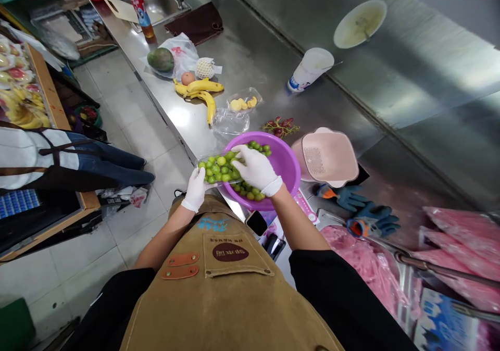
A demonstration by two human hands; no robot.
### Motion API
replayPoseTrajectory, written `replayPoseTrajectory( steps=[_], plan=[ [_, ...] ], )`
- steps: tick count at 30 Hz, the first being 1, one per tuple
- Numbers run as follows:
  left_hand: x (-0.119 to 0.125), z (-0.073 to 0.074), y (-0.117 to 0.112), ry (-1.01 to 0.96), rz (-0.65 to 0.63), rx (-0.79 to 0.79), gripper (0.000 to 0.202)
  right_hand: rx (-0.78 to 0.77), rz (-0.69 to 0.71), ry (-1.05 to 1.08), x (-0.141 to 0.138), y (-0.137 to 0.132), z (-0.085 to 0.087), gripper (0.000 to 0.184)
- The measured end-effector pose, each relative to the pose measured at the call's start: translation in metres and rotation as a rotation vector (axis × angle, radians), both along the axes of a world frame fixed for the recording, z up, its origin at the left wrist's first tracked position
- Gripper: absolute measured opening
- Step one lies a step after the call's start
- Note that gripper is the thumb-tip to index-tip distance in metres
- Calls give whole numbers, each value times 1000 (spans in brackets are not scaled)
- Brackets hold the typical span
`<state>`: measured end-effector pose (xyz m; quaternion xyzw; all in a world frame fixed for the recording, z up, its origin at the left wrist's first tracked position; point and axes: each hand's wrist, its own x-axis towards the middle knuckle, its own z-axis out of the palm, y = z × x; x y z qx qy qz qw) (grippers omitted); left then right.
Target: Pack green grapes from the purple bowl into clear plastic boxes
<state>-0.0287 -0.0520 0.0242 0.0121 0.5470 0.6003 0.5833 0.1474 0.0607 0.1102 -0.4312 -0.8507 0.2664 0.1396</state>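
In the head view my gloved left hand (195, 187) grips the left end of a clear plastic tray (212, 185) piled with green grapes (221, 161). My right hand (255, 170), also in a white glove, reaches over the tray's right end with its fingers curled onto the grapes there. Its fingertips are partly hidden among the fruit. Both hands are at the near rim of a purple basin (288, 158), and the tray overlaps that rim. More loose green grapes (250, 190) lie in the basin, partly covered by my right hand and the tray.
Beyond the basin are an open clear container (230, 122), bananas (210, 106), cut fruit in a box (244, 102) and red grapes (279, 127). A pink strainer basin (336, 155) and work gloves (371, 218) lie to the right. At left, a person (78, 158) stands beside a fruit display.
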Motion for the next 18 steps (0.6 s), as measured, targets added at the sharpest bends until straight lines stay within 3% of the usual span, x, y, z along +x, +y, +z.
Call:
replayPoseTrajectory(
  steps=[3, 6, 11, 14, 18],
  plan=[
    [-16, -5, 1, -6, -18, 21, 40, -155, -186, 402, 14, -7, -3, 32],
    [-30, -10, 0, 2, -18, 16, 40, -360, -406, 741, 21, -17, -18, 40],
    [-46, -16, -6, -19, -29, 7, 35, -598, -682, 1057, 22, -24, -48, 47],
    [-58, -18, -14, -1, 23, -5, 33, -667, -738, 1127, 22, -21, -55, 39],
    [-81, -23, -38, 14, 108, 15, 35, -748, -670, 1146, 5, -14, -56, 28]
  ],
)
